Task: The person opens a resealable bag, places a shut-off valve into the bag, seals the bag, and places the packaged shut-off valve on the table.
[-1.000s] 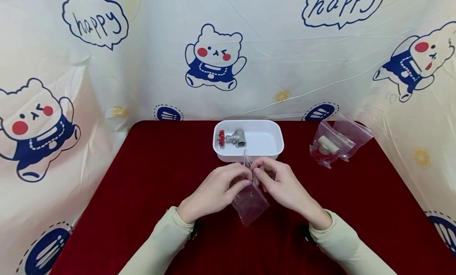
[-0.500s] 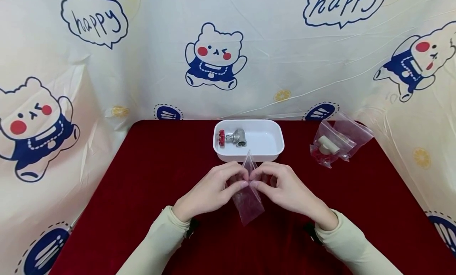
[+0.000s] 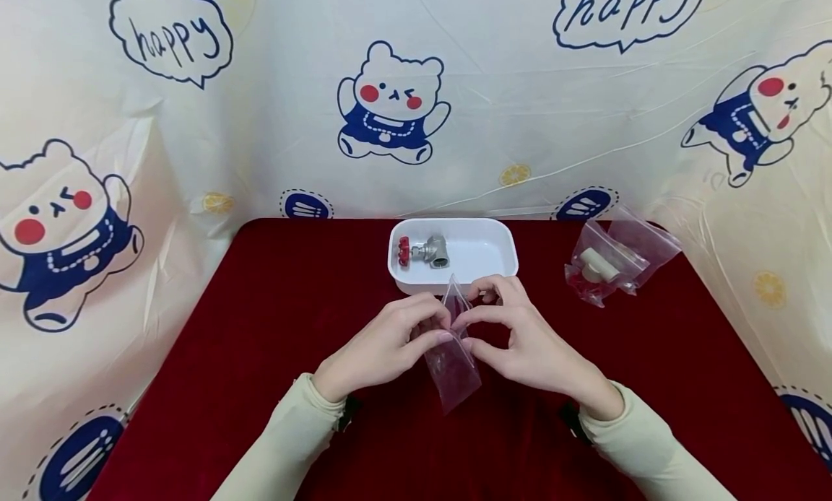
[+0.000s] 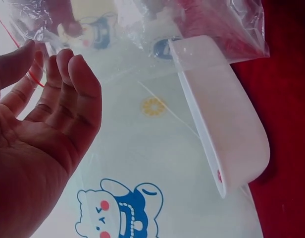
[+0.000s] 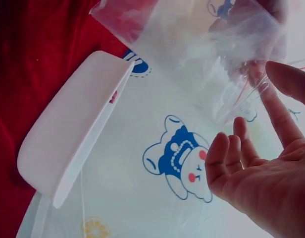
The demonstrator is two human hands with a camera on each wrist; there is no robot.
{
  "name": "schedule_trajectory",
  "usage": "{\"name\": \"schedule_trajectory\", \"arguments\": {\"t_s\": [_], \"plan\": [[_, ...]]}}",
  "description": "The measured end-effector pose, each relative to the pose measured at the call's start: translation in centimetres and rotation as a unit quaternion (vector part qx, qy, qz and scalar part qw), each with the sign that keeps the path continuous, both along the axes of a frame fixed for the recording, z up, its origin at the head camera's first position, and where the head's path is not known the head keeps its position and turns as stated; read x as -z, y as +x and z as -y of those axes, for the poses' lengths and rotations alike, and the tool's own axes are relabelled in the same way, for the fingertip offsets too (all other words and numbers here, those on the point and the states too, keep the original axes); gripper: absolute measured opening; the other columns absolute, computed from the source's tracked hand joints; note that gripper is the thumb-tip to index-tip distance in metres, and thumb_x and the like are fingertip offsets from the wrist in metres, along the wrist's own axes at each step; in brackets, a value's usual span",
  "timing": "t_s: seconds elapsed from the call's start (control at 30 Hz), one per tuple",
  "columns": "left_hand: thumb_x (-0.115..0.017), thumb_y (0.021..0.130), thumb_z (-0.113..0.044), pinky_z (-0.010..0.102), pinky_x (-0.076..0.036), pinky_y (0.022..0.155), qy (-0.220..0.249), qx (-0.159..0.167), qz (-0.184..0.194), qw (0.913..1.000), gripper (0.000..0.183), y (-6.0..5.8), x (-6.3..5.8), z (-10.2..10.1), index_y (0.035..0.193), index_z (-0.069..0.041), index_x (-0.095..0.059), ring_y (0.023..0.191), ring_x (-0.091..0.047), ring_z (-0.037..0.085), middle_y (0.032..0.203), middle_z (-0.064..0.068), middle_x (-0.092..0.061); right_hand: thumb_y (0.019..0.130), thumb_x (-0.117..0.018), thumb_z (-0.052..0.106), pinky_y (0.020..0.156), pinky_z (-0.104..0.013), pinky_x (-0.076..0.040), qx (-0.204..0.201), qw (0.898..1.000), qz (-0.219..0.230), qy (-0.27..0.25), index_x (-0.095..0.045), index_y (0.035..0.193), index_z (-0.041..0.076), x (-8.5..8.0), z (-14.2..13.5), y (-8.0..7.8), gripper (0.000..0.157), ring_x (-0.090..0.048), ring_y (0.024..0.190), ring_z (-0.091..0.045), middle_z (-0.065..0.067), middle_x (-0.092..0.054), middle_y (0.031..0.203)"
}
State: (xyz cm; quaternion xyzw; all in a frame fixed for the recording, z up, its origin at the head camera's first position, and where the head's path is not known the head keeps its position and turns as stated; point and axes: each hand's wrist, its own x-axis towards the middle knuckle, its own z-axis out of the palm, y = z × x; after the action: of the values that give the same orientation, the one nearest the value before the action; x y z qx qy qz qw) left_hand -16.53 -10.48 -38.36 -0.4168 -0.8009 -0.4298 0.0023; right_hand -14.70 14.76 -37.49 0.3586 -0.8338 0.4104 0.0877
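Note:
A clear zip-lock bag (image 3: pixel 453 375) hangs between both hands, its mouth edge pointing up and its flat body sloping down toward me. On its left side, the thumb and index finger of my left hand (image 3: pixel 390 342) pinch the edge. My right hand (image 3: pixel 533 342) has its thumb and index finger at the opposite side of the mouth, the edge between them, while its other fingers stand away. The bag's sides look parted near the top. In the right wrist view, the bag (image 5: pixel 192 54) shows a red zip line beside the thumb. I see no object inside it.
Behind the hands stands a white tray (image 3: pixel 484 270) holding a metal valve (image 3: pixel 434 251) with a red handwheel (image 3: pixel 404 251). At the right back lie clear bags (image 3: pixel 640 245) with a white pipe fitting (image 3: pixel 599 265) and something red. A patterned curtain (image 3: pixel 481 125) surrounds the red-covered table (image 3: pixel 292 284).
The fingertips of both hands came close together on the bag, then my right hand's thumb and fingers spread apart. The bag's mouth looks wider. Tray and valve stay put.

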Motion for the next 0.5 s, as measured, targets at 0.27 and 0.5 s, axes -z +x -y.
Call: {"name": "schedule_trajectory", "arguments": {"t_s": [0.27, 0.5], "plan": [[-0.068, 0.105, -0.022, 0.027, -0.053, 0.077, -0.014, -0.008, 0.018, 0.9997, 0.008, 0.1, -0.43, 0.39, 0.107, -0.014, -0.068, 0.09, -0.058, 0.009, 0.102, -0.009, -0.06, 0.087, -0.087, 0.007, 0.096, -0.04, -0.039, -0.019, 1.0, -0.024, 0.001, -0.079, 0.094, 0.025, -0.01, 0.22, -0.17, 0.021, -0.046, 0.116, -0.025, -0.001, -0.059, 0.122], [-0.071, 0.103, -0.018, 0.028, -0.052, 0.076, -0.011, -0.016, 0.022, 0.9996, 0.006, -0.05, -0.39, 0.92, 0.104, -0.013, -0.068, 0.088, -0.057, 0.01, 0.1, -0.009, -0.059, 0.088, -0.082, 0.0, 0.094, -0.037, -0.051, -0.066, 0.998, 0.013, -0.008, -0.077, 0.093, 0.02, -0.43, -0.35, -0.3, 0.022, -0.061, 0.109, -0.017, 0.004, -0.072, 0.111]]}}
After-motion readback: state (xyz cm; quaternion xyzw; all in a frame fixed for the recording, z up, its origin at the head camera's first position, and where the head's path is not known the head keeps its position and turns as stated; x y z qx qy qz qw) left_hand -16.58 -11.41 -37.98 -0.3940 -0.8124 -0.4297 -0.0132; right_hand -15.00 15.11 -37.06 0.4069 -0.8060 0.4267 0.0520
